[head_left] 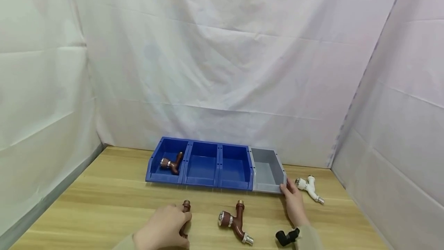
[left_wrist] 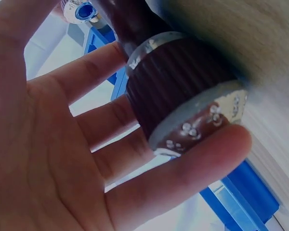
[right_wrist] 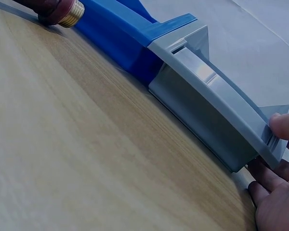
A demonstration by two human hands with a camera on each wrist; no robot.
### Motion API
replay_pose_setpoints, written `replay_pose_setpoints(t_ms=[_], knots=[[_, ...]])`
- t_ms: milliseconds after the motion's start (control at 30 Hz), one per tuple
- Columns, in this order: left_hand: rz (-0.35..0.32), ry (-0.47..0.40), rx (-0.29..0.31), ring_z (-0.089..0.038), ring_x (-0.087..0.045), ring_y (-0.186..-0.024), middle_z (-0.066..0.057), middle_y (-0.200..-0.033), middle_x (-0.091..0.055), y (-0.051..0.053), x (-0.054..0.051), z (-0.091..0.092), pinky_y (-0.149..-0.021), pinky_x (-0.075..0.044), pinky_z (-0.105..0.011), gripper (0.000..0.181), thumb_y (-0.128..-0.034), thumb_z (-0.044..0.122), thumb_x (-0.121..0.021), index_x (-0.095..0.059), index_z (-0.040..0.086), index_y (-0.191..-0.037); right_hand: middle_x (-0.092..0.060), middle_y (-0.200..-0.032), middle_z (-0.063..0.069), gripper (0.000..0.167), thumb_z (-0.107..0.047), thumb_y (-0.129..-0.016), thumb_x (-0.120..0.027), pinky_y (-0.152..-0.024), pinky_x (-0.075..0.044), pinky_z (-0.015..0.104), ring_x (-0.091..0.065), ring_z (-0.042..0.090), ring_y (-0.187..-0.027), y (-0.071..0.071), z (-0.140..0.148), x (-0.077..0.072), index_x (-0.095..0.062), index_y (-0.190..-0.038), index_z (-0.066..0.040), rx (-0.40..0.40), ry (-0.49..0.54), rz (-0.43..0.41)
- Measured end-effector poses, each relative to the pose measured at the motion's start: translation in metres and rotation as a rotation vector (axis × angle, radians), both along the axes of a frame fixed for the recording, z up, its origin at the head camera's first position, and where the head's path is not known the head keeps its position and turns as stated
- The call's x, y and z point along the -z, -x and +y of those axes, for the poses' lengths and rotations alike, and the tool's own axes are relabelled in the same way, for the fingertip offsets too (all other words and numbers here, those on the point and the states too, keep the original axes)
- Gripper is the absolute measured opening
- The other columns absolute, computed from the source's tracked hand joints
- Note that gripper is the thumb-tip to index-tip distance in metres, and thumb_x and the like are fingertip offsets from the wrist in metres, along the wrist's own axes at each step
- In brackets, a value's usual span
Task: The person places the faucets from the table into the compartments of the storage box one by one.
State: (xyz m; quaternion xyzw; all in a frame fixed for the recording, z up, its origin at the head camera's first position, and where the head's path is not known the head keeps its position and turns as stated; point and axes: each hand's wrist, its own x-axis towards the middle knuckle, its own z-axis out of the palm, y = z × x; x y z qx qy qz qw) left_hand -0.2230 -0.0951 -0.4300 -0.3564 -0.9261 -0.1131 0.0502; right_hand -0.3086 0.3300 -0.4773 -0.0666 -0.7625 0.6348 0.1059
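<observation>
My left hand (head_left: pixel 164 225) grips a brown tap (head_left: pixel 186 205) on the table, its fingers around the ridged knob (left_wrist: pixel 178 91) in the left wrist view. The hand covers much of this tap in the head view. At the right end of a row of bins, my right hand (head_left: pixel 294 203) holds the front corner of the grey bin (head_left: pixel 268 188), thumb on its rim and fingers at the outer side. Between the hands lies another brown tap (head_left: pixel 237 223) with a metal spout end. A third brown tap (head_left: pixel 175 165) rests inside the leftmost blue bin (head_left: pixel 163 178).
Two more blue bins (head_left: pixel 200 181) join the leftmost one to the grey bin. A white tap (head_left: pixel 311 188) lies right of my right hand. Near my right wrist is a black elbow-shaped piece (head_left: pixel 288 237). White cloth (head_left: pixel 215 68) hangs behind the wooden table (head_left: pixel 114 192) and at both sides.
</observation>
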Motion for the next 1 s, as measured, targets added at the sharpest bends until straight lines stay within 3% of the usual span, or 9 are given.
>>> replay_pose_setpoints(t_ms=[267, 433, 767, 1000], knots=[[0.034, 0.005, -0.008, -0.007, -0.038, -0.057, 0.013, -0.065, -0.038, 0.0028, -0.0028, 0.0024, -0.048, -0.032, -0.027, 0.032, -0.0579, 0.036, -0.079, -0.049, 0.027, -0.065, -0.017, -0.157, 0.021, 0.061, -0.019, -0.104, -0.046, -0.113, -0.019, 0.046, -0.017, 0.03, -0.143, 0.0022, 0.0016, -0.0036, -0.017, -0.154, 0.001, -0.015, 0.019, 0.0], [0.013, -0.015, 0.001, -0.006, -0.038, -0.058, 0.014, -0.064, -0.039, 0.003, -0.0017, 0.0012, -0.048, -0.031, -0.027, 0.03, -0.0586, 0.034, -0.078, -0.049, 0.027, -0.066, -0.015, -0.157, 0.023, 0.061, -0.017, -0.104, -0.046, -0.114, -0.017, 0.046, -0.014, 0.032, -0.143, 0.0014, 0.0016, -0.0026, -0.016, -0.153, 0.002, -0.009, 0.03, -0.011], [0.012, -0.021, -0.002, -0.006, -0.039, -0.061, 0.015, -0.065, -0.039, -0.0035, -0.0001, 0.0008, -0.049, -0.031, -0.027, 0.029, -0.0588, 0.034, -0.077, -0.05, 0.028, -0.068, -0.011, -0.158, 0.023, 0.061, -0.018, -0.104, -0.046, -0.113, -0.016, 0.048, -0.01, 0.033, -0.144, -0.0054, 0.0009, 0.0006, -0.017, -0.153, 0.003, 0.0, 0.019, -0.025], [0.011, 0.006, -0.001, -0.008, -0.039, -0.06, 0.014, -0.068, -0.04, 0.0004, -0.007, 0.0012, -0.048, -0.032, -0.026, 0.031, -0.0624, 0.039, -0.08, -0.053, 0.027, -0.072, -0.02, -0.157, 0.019, 0.059, -0.017, -0.103, -0.047, -0.113, -0.02, 0.044, -0.019, 0.028, -0.143, -0.0026, 0.0006, 0.0011, -0.021, -0.153, 0.0, -0.002, 0.006, 0.004]])
